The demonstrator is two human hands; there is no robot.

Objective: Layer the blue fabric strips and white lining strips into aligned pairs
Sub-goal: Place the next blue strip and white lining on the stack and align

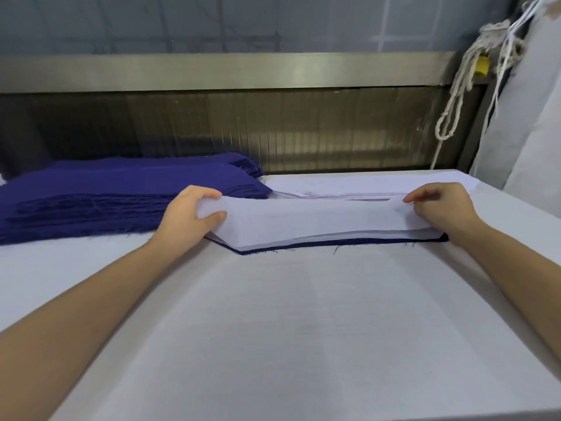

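The white cloth-covered worktop [288, 329] stretched nearest me. Beyond it my left hand [189, 212] and right hand [440, 208], set well apart, each pinched one end of a long white lining strip [309, 218], sagging just over a dark blue fabric strip [334, 240] whose near edge peeked out underneath. The stack of blue fabric strips [106, 196] sat behind at the left, the pile of white lining strips [349, 185] behind at the right. To do it well, I judged I should draw the lining taut, match the angled left end first, then lower it evenly.
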